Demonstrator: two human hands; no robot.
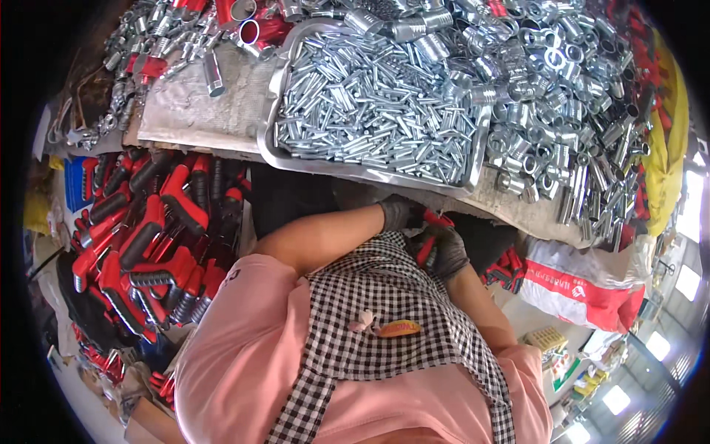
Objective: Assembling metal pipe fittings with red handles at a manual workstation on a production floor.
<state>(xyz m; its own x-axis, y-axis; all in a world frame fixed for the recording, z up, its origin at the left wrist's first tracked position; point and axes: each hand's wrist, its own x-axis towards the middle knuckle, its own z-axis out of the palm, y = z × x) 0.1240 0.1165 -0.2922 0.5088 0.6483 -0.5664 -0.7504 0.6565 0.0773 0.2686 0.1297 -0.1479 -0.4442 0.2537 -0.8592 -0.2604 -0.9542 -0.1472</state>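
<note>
Both gloved hands meeting just below the near edge of the metal tray (pixel 270 140), at the top of the checked apron (pixel 384 296). Left hand (pixel 401 213) closed round the end of a red-handled tool (pixel 436 220); right hand (pixel 446 251) gripping the same red piece from beneath, fingers curled tight. Exact fit of parts hidden by the gloves, so impossible to tell how far this one is assembled. Inside the tray, a deep heap of small silver tubes (pixel 377 111), seemingly barely drawn down. Right of the tray, loose silver fittings (pixel 562 89) piled high. Left of and below the tray, a large stack of red-and-black handles (pixel 148 237). Judging by both heaps, plenty left.
</note>
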